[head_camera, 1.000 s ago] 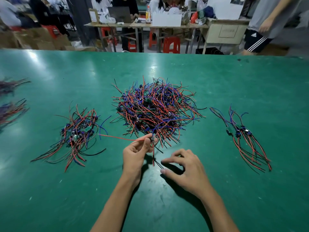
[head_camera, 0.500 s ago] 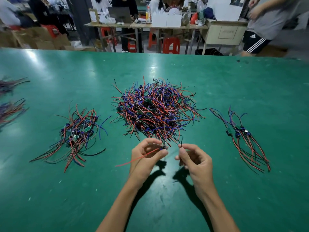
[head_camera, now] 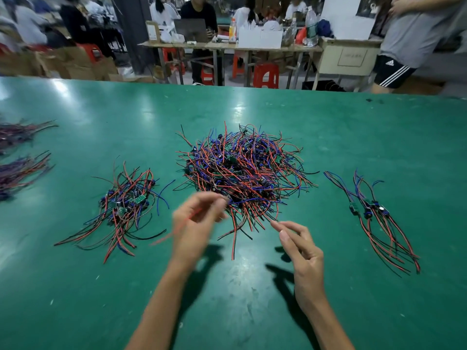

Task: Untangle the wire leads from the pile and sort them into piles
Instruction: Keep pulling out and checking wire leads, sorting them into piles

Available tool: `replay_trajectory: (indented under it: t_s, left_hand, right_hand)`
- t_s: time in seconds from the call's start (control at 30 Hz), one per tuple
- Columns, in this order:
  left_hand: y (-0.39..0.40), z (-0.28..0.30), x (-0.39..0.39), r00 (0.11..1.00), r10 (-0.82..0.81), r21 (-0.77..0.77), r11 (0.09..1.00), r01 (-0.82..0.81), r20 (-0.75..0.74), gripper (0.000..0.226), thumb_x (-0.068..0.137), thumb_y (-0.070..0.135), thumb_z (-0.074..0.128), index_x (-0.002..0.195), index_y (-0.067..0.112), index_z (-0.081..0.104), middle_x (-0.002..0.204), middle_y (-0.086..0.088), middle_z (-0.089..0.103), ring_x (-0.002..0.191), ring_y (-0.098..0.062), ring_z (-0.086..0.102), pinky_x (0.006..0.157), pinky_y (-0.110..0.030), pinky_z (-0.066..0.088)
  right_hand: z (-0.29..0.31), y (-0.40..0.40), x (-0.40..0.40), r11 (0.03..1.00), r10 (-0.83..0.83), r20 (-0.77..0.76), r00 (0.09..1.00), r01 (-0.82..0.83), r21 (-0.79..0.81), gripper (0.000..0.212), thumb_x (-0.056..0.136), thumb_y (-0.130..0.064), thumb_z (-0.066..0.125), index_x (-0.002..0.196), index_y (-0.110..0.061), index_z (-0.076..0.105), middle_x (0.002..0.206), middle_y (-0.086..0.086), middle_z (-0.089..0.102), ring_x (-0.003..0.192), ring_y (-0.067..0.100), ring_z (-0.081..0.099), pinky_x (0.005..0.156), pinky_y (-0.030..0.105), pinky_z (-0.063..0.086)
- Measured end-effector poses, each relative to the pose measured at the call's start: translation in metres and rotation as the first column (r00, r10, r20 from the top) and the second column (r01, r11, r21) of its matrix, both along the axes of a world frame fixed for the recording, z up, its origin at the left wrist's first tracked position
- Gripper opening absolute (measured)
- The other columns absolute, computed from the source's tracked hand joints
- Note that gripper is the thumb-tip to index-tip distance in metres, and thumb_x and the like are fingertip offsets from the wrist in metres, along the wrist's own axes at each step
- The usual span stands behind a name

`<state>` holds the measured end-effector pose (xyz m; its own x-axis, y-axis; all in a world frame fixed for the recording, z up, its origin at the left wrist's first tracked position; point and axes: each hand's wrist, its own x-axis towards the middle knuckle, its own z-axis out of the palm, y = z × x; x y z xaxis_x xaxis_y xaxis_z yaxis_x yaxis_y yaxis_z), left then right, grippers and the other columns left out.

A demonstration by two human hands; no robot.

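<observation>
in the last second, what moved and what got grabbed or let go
The left hand, pinching a red wire lead, swung it from pointing left to trailing down-left. The right hand rose off the table, pinched something briefly, and now holds nothing visible. The central pile and side piles stayed put.

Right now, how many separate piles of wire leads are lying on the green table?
5: the big tangled pile at centre, a smaller pile to its left, a sparse pile on the right, and two piles at the far left edge, both partly cut off.
</observation>
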<state>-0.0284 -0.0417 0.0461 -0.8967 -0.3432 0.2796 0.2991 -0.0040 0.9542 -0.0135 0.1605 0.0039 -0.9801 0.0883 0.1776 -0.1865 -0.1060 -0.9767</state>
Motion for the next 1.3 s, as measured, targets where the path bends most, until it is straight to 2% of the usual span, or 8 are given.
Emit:
replay_trajectory:
  t_s: [0.1, 0.2, 0.33, 0.53, 0.67, 0.8, 1.1, 1.3]
  left_hand:
    - [-0.078, 0.018, -0.015, 0.899, 0.398, -0.184, 0.884, -0.429, -0.182, 0.008, 0.092, 0.023, 0.074, 0.098, 0.023, 0.072, 0.084, 0.002, 0.074, 0.073, -0.012, 0.07, 0.073, -0.024, 0.057]
    - [-0.141, 0.01, -0.017, 0.709, 0.655, -0.428, 0.58, -0.693, -0.26, 0.012, 0.096, 0.026, 0.068, 0.106, 0.022, 0.071, 0.099, -0.006, 0.073, 0.088, -0.015, 0.068, 0.083, -0.032, 0.056]
    - [-0.175, -0.031, -0.009, 0.772, 0.626, -0.882, 0.419, -0.216, 0.108, 0.036, 0.097, 0.017, 0.065, 0.13, 0.003, 0.065, 0.136, -0.02, 0.06, 0.126, -0.039, 0.051, 0.104, -0.053, 0.042]
    - [-0.16, -0.025, -0.007, 0.771, 0.6, -0.87, 0.476, -0.132, 0.211, 0.06, 0.081, -0.012, 0.061, 0.134, 0.018, 0.065, 0.154, -0.02, 0.041, 0.14, -0.039, 0.037, 0.109, -0.059, 0.03]
    - [-0.102, -0.018, -0.008, 0.841, 0.541, -0.777, 0.515, -0.362, -0.033, 0.044, 0.078, -0.012, 0.062, 0.108, 0.016, 0.075, 0.127, -0.013, 0.057, 0.12, -0.034, 0.051, 0.103, -0.048, 0.038]
    - [-0.029, -0.029, -0.01, 0.943, 0.331, -0.726, 0.642, -0.247, -0.028, 0.03, 0.083, -0.003, 0.066, 0.093, 0.023, 0.075, 0.113, 0.003, 0.059, 0.112, -0.016, 0.052, 0.096, -0.034, 0.037]
    - [0.033, -0.042, -0.006, 0.998, 0.066, -0.815, 0.578, -0.044, -0.006, 0.043, 0.096, 0.03, 0.063, 0.139, 0.033, 0.056, 0.149, 0.015, 0.047, 0.139, -0.004, 0.038, 0.11, -0.033, 0.026]
    - [0.042, -0.045, -0.001, 0.995, -0.092, -0.728, 0.681, 0.079, 0.021, 0.011, 0.093, 0.043, 0.067, 0.097, 0.034, 0.066, 0.116, 0.027, 0.066, 0.122, 0.007, 0.053, 0.106, -0.035, 0.019]
  right_hand:
    - [0.001, 0.0, 0.001, 0.999, 0.055, 0.04, 0.998, -0.055, -0.004, 0.02, 0.088, -0.028, 0.065, 0.098, -0.026, 0.083, 0.105, -0.006, 0.069, 0.083, 0.019, 0.064, 0.067, 0.02, 0.048]
    - [0.002, -0.003, 0.0, 0.988, 0.142, 0.064, 0.988, -0.145, 0.049, 0.017, 0.089, -0.022, 0.067, 0.094, -0.023, 0.083, 0.098, 0.0, 0.072, 0.076, 0.023, 0.071, 0.065, 0.019, 0.048]
    - [-0.002, -0.004, 0.002, 0.979, 0.173, 0.056, 0.983, -0.178, 0.102, 0.025, 0.098, -0.006, 0.063, 0.09, -0.018, 0.083, 0.094, 0.012, 0.072, 0.077, 0.003, 0.067, 0.064, 0.01, 0.052]
    - [-0.01, -0.011, -0.016, 0.912, -0.065, 0.109, 0.992, 0.015, 0.409, 0.016, 0.095, -0.023, 0.067, 0.097, -0.037, 0.075, 0.087, -0.013, 0.073, 0.081, 0.005, 0.069, 0.082, 0.033, 0.056]
    - [-0.001, -0.021, -0.061, 0.686, -0.138, -0.08, 0.987, 0.154, 0.711, 0.031, 0.096, -0.036, 0.06, 0.127, -0.042, 0.061, 0.102, -0.014, 0.056, 0.084, 0.009, 0.058, 0.081, 0.034, 0.05]
    - [-0.003, -0.023, -0.09, 0.485, -0.136, -0.088, 0.987, 0.144, 0.862, 0.027, 0.1, -0.044, 0.057, 0.121, -0.033, 0.068, 0.104, -0.003, 0.051, 0.085, 0.023, 0.062, 0.073, 0.036, 0.049]
    - [-0.009, 0.009, -0.047, 0.759, -0.073, -0.455, 0.888, 0.346, 0.552, 0.013, 0.096, -0.034, 0.069, 0.093, -0.023, 0.075, 0.104, -0.007, 0.054, 0.084, 0.01, 0.057, 0.076, 0.022, 0.047]
    - [-0.006, 0.032, -0.025, 0.985, -0.047, -0.129, 0.991, 0.068, 0.158, 0.021, 0.1, -0.035, 0.059, 0.091, -0.016, 0.06, 0.082, -0.001, 0.068, 0.071, 0.014, 0.062, 0.065, 0.022, 0.048]
